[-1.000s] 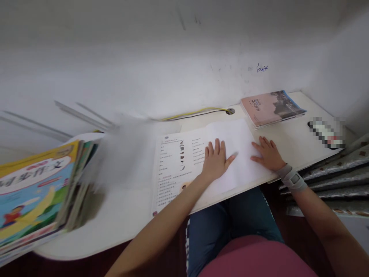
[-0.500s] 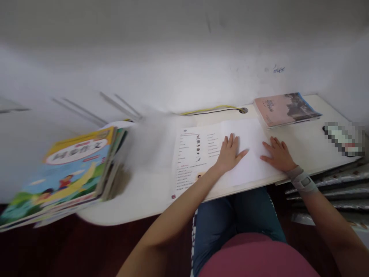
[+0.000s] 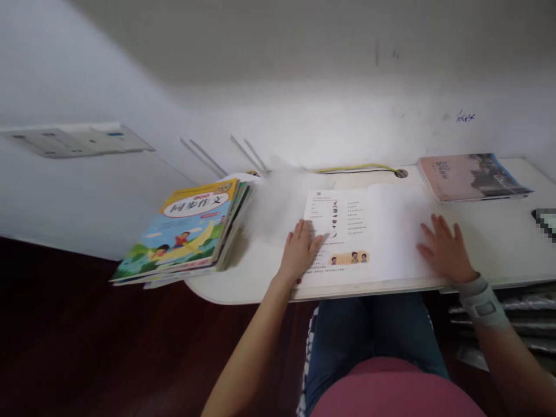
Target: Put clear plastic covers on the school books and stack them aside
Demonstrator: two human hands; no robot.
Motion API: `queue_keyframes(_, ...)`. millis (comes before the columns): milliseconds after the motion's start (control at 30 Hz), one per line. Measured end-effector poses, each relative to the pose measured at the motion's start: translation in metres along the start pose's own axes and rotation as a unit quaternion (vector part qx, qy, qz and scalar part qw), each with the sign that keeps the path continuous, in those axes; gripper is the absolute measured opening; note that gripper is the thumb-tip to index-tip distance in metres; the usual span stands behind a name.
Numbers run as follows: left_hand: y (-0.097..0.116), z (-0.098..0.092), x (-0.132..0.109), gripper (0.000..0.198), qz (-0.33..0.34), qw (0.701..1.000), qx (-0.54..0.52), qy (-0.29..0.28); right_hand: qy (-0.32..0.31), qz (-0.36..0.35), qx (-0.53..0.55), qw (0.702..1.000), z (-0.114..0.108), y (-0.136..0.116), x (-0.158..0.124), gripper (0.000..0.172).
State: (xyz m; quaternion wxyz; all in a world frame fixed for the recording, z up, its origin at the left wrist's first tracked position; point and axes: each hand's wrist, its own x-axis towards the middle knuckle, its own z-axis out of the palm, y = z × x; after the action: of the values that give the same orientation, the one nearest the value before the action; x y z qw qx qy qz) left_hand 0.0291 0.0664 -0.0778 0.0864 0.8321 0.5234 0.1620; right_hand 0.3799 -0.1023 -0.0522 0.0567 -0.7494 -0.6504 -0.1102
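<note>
An open book (image 3: 360, 278) lies on the white table, with a printed page on its left and a white page on its right. My left hand (image 3: 299, 249) rests with fingers spread on the left edge of the printed page. Over the right edge of the white page is my right hand (image 3: 447, 249), fingers apart and slightly blurred, holding nothing. A grey wristband (image 3: 482, 301) goes around my right wrist.
A stack of books (image 3: 186, 226) with a colourful cover sits at the table's left end. Against the wall at the back right lies a pink-covered book (image 3: 469, 176). A yellow cable (image 3: 356, 168) runs to a hole, and a pixelated object (image 3: 547, 223) is at far right.
My left hand has slid left from the middle of the book to the printed page's left edge. My right hand stays by the right edge. The view has turned left.
</note>
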Motion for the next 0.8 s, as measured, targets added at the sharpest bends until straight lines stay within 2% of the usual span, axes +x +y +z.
queue_keyframes(133, 0.000, -0.002, 0.001, 0.065, -0.005, 0.999, -0.046, 0.022, -0.015, -0.135, 0.078, 0.988, -0.010, -0.070, 0.007, 0.049)
queue_keyframes(233, -0.003, -0.005, 0.002, 0.068, -0.010, 0.998, -0.065, 0.017, -0.020, -0.133, 0.098, 0.986, -0.005, -0.098, 0.013, 0.052)
queue_keyframes(433, -0.009, -0.007, 0.005, 0.068, -0.013, 0.998, -0.066, 0.007, -0.030, -0.077, 0.086, 0.993, 0.000, -0.096, 0.012, 0.065)
queue_keyframes(800, -0.007, -0.006, 0.004, 0.072, -0.027, 0.999, -0.034, -0.008, -0.044, -0.069, 0.094, 0.992, 0.000, -0.093, 0.009, 0.067)
